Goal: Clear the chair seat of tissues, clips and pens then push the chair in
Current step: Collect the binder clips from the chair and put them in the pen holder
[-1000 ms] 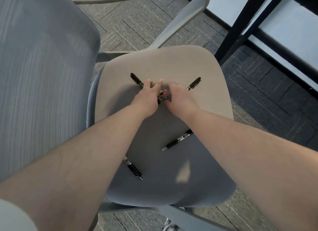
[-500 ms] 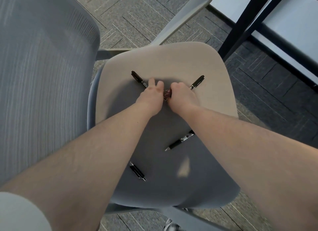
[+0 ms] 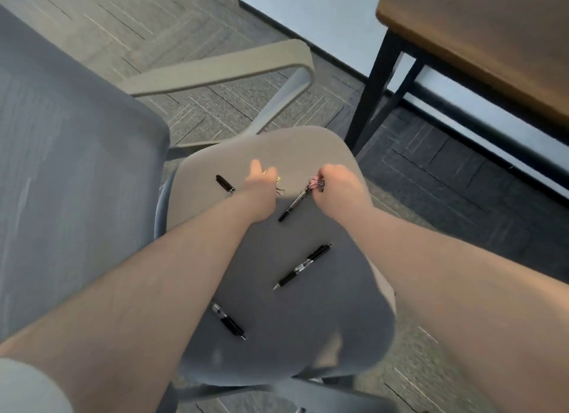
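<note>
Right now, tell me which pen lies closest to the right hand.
The pen slanting below the pink clip held in the right hand. The other three pens lie farther off.

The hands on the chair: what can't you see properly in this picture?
- Left hand: motion blur hides how many clips it holds.
- Right hand: its fingers cover most of the pink clip.
- Far pen: the left arm covers its end.
- Near pen: the left arm covers its top.

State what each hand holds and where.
Right hand pinches a small pink binder clip at its top. Left hand grips a yellow clip, mostly hidden; the grip point cannot be told.
</note>
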Action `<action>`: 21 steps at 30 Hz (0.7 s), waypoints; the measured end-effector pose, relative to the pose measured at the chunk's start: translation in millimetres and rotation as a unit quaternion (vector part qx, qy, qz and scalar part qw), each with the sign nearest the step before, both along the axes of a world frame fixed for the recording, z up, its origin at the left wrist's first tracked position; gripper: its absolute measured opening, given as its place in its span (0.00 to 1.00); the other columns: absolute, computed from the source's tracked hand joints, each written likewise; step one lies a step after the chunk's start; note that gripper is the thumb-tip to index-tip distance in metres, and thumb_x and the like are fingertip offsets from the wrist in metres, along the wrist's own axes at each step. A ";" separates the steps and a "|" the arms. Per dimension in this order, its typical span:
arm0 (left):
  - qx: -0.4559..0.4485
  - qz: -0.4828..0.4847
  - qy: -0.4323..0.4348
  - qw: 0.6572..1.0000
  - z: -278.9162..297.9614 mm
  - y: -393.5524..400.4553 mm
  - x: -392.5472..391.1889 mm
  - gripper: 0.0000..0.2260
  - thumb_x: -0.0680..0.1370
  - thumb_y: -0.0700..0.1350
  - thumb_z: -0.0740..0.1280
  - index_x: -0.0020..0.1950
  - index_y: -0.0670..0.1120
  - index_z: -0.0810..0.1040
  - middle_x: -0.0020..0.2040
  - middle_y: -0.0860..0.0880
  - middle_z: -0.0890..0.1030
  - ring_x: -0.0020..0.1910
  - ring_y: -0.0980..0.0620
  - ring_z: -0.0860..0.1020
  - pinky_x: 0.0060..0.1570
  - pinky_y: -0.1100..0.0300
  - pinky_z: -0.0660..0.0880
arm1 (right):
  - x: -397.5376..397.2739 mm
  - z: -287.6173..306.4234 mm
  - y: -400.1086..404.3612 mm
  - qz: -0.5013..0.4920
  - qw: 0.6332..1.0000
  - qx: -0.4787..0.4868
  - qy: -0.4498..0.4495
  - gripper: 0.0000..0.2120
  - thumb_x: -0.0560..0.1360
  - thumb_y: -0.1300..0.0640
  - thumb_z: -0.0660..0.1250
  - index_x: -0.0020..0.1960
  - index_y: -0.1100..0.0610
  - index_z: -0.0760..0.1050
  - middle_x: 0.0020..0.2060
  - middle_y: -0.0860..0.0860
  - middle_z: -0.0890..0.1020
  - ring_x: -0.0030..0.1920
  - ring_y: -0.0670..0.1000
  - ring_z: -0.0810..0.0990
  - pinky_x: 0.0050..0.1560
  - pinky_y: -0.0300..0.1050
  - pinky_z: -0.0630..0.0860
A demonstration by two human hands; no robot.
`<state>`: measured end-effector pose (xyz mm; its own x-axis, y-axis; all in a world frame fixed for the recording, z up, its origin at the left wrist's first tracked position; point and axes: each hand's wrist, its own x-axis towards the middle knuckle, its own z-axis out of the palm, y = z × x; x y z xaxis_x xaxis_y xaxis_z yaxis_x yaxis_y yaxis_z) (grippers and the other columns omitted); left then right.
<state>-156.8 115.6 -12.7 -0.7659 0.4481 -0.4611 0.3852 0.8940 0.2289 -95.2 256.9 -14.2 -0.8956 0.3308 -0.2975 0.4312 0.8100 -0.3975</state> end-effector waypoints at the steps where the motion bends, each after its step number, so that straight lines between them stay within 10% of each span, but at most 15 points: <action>1: 0.004 0.001 -0.001 1.000 8.0 9.0 -0.1 0.15 0.75 0.31 0.58 0.59 0.43 0.68 0.45 0.44 0.66 0.33 0.53 0.64 0.31 0.61 0.65 | 3.3 8.2 8.1 -0.011 1.000 -0.002 -0.004 0.11 0.77 0.58 0.61 0.57 0.62 0.73 0.57 0.60 0.75 0.57 0.61 0.75 0.52 0.49 0.71; 5: 0.010 -0.006 -0.027 1.000 41.4 51.8 8.4 0.15 0.76 0.33 0.56 0.62 0.40 0.66 0.61 0.38 0.65 0.53 0.38 0.74 0.56 0.47 0.71 | 20.3 39.6 46.4 -0.056 0.998 -0.028 0.004 0.10 0.76 0.58 0.62 0.56 0.60 0.72 0.55 0.58 0.74 0.56 0.63 0.76 0.54 0.53 0.73; 21: 0.079 -0.209 0.012 0.975 168.8 331.4 95.1 0.15 0.76 0.32 0.56 0.63 0.40 0.65 0.58 0.38 0.67 0.53 0.35 0.73 0.58 0.44 0.72 | 142.6 173.1 299.4 -0.180 0.981 -0.004 0.073 0.11 0.75 0.59 0.64 0.56 0.61 0.75 0.54 0.58 0.78 0.54 0.61 0.77 0.54 0.53 0.76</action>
